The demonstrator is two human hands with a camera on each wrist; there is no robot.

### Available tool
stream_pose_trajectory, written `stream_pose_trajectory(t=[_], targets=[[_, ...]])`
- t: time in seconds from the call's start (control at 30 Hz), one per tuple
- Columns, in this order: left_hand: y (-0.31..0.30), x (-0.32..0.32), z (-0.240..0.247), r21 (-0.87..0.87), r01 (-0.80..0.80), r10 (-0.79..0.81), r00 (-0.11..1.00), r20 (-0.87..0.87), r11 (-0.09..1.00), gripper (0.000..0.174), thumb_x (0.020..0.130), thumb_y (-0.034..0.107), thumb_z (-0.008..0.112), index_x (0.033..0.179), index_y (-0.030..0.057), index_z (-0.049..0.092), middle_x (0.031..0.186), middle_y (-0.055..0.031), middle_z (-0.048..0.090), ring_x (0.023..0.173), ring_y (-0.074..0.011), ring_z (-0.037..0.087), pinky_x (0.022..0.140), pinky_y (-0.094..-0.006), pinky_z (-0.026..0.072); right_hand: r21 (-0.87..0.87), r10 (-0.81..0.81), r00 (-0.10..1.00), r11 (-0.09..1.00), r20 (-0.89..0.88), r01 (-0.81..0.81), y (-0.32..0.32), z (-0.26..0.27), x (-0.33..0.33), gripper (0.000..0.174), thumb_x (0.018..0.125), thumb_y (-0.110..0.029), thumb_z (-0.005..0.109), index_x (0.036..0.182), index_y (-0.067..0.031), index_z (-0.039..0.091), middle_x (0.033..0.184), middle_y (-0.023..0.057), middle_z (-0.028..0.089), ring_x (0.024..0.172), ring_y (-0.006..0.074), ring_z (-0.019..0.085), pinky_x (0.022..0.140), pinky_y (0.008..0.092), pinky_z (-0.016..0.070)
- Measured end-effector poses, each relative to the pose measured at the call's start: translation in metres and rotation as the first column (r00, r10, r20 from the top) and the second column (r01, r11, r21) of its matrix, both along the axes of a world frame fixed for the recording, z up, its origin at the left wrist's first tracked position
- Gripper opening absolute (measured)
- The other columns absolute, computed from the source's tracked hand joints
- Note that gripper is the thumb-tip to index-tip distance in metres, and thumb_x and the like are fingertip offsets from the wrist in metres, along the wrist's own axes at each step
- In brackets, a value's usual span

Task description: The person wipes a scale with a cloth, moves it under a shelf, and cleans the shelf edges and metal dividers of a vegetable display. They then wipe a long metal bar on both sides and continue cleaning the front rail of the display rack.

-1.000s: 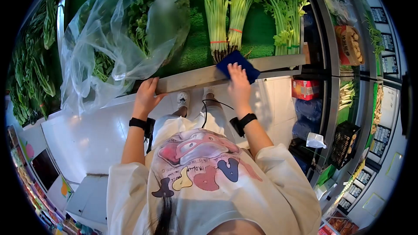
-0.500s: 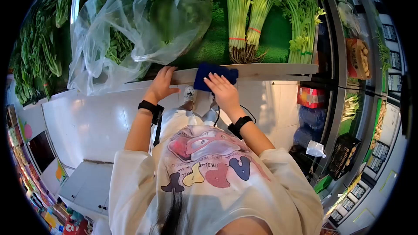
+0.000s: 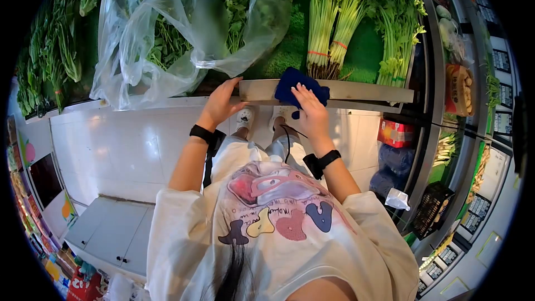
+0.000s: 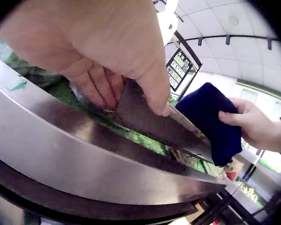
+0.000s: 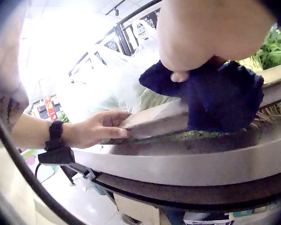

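A long metal strip (image 3: pixel 368 90) runs along the front of the vegetable shelf. At its left end my left hand (image 3: pixel 222 105) grips it, thumb on the near side and fingers behind, as the left wrist view shows. A dark blue cloth (image 3: pixel 290 86) is folded over the strip's upper edge. My right hand (image 3: pixel 313 112) holds this cloth against the strip, its thumb (image 4: pixel 230 118) on the near face. In the right wrist view the cloth (image 5: pixel 220 101) hangs down over the strip, and the wrist covers most of the fingers.
Bunches of celery (image 3: pixel 323 33) lie behind the cloth, roots close to the strip. Left of them sits a clear plastic bag (image 3: pixel 134 72) of leafy greens. The shelf's steel edge (image 4: pixel 84 150) runs below the strip. A red box (image 3: pixel 395 134) stands at right.
My right hand has slid the cloth left along the strip from the celery roots, then part of the way back right. The left hand stays at the strip's left end. The head view has shifted.
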State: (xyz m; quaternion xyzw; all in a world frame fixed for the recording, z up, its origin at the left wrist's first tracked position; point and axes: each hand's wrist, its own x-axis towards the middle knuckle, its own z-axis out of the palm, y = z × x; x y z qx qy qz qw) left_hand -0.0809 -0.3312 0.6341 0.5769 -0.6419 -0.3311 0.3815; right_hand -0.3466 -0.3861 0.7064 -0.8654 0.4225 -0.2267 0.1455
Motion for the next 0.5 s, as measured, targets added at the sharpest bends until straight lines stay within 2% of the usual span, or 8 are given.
stream_pose_trajectory(t=[0.07, 0.17, 0.27, 0.37, 0.5], targets=[[-0.001, -0.009, 0.011, -0.100, -0.043, 0.034, 0.996, -0.085, 0.994, 0.069, 0.070, 0.014, 0.078, 0.129, 0.0010, 0.045, 0.115, -0.0181, 0.056, 0.105, -0.0323, 0.057, 0.091, -0.0367, 0.0460, 0.025, -0.022, 0.999, 0.999, 0.033, 0.021, -0.006, 0.019, -0.002, 0.047, 0.073, 0.011, 0.051, 0.115, -0.0061, 0.062, 0.120, 0.0125, 0.061, 0.113, 0.0262, 0.058, 0.099, 0.0380, 0.0451], [-0.002, -0.030, 0.027, 0.019, -0.146, 0.145, 0.947, -0.287, 0.989, 0.069, 0.069, 0.010, 0.077, 0.129, -0.0005, 0.045, 0.116, -0.0160, 0.055, 0.104, -0.0278, 0.058, 0.090, -0.0348, 0.0469, 0.050, -0.046, 0.996, 0.998, 0.071, 0.042, -0.015, 0.038, -0.009, 0.049, 0.072, 0.012, 0.050, 0.116, -0.0052, 0.061, 0.120, 0.0140, 0.061, 0.114, 0.0280, 0.057, 0.101, 0.0397, 0.0434], [-0.004, -0.043, 0.022, 0.007, -0.187, 0.176, 0.910, -0.375, 0.982, 0.067, 0.069, 0.007, 0.077, 0.127, -0.0023, 0.046, 0.117, -0.0145, 0.053, 0.103, -0.0248, 0.059, 0.089, -0.0338, 0.0486, 0.077, -0.018, 1.000, 0.997, 0.012, 0.017, -0.018, 0.056, -0.009, 0.049, 0.072, 0.012, 0.050, 0.116, -0.0053, 0.061, 0.121, 0.0144, 0.060, 0.115, 0.0285, 0.056, 0.102, 0.0411, 0.0419], [-0.001, -0.051, 0.027, 0.048, -0.211, 0.212, 0.883, -0.419, 0.976, 0.065, 0.073, 0.009, 0.077, 0.128, -0.0034, 0.045, 0.120, -0.0107, 0.049, 0.109, -0.0221, 0.056, 0.092, -0.0319, 0.0467, 0.040, 0.028, 0.997, 0.999, -0.069, -0.025, -0.014, 0.062, -0.002, 0.048, 0.072, 0.011, 0.051, 0.116, -0.0058, 0.062, 0.122, 0.0138, 0.060, 0.117, 0.0288, 0.055, 0.104, 0.0425, 0.0391], [0.001, -0.053, 0.028, 0.107, -0.214, 0.240, 0.863, -0.446, 0.971, 0.062, 0.072, 0.009, 0.077, 0.125, -0.0046, 0.047, 0.116, -0.0115, 0.053, 0.109, -0.0222, 0.056, 0.091, -0.0316, 0.0469, -0.001, 0.133, 0.987, 0.991, -0.088, -0.134, -0.015, 0.068, 0.017, 0.044, 0.073, 0.006, 0.053, 0.115, -0.0062, 0.062, 0.121, 0.0141, 0.060, 0.116, 0.0305, 0.055, 0.103, 0.0431, 0.0387]])
